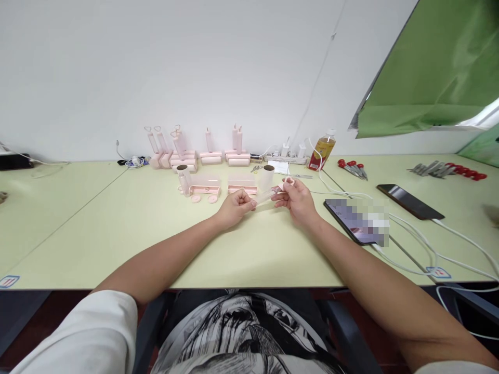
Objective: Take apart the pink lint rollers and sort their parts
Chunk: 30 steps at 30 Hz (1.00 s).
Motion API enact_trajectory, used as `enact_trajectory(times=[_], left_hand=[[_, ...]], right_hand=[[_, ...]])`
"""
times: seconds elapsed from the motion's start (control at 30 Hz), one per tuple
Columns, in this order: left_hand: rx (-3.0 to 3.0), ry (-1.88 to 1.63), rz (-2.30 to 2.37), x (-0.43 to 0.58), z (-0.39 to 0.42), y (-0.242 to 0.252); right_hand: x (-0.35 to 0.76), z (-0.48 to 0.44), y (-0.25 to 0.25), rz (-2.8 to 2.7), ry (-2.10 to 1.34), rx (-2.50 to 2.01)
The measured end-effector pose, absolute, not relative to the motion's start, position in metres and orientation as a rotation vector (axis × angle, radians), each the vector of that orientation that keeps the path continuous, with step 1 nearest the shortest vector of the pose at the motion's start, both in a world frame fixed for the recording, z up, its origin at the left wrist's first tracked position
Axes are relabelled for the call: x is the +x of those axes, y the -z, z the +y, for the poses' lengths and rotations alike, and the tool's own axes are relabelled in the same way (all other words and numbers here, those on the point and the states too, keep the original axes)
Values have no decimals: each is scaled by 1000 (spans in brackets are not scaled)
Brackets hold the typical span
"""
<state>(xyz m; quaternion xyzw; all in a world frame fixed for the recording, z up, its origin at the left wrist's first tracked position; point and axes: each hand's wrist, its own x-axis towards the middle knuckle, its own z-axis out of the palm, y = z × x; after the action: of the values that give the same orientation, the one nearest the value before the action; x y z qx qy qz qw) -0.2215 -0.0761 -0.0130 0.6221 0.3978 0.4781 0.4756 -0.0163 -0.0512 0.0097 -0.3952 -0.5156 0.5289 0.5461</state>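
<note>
A clear tube (pixel 265 196) with a pink ring-shaped end spans the gap between my hands, tilted up to the right. The fingertips of my left hand (pixel 236 208) pinch its lower left end. My right hand (pixel 298 200) grips the pink end. Behind them lie two open pink trough-shaped cases (pixel 242 190) with clear covers. Two pale rolls with brown cores (pixel 266 179) stand upright, and a clear tube with a pink end leans at the left roll. Two pink discs (pixel 212 199) lie flat nearby.
Several pink lint rollers (pixel 238 158) with upright handles line the wall. At right are a drink bottle (pixel 323 150), a power strip (pixel 286 157), two phones (pixel 409 201) with white cables, and red-handled tools (pixel 353 169). Tweezers (pixel 302 176) lie by a paper slip.
</note>
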Motion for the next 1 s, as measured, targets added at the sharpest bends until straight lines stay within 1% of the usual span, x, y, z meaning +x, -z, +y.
enact_trajectory(times=[0.1, 0.2, 0.4, 0.53, 0.7, 0.77, 0.83, 1.0], left_hand=[[1546, -1164, 992, -222, -75, 15], [1596, -1133, 1000, -222, -76, 17], [1808, -1064, 1186, -214, -79, 19], [1967, -1012, 1310, -208, -79, 17], [2094, -891, 1476, -213, -81, 12], [2120, -830, 1482, -216, -84, 10], [2129, -791, 1479, -217, -85, 8], [2120, -788, 1484, -219, -89, 0]], right_hand=[[-17, -54, -12, -1342, -1204, -950], [-18, -55, -11, -1402, -1230, -945], [-24, -59, -9, -1467, -1229, -956], [-25, -47, -14, -1627, -1057, -1013], [-17, -13, -27, -1885, -606, -1358], [-18, -3, -32, -1891, -578, -1460], [-22, 3, -35, -1850, -624, -1515], [-32, 9, -32, -1793, -631, -1544]])
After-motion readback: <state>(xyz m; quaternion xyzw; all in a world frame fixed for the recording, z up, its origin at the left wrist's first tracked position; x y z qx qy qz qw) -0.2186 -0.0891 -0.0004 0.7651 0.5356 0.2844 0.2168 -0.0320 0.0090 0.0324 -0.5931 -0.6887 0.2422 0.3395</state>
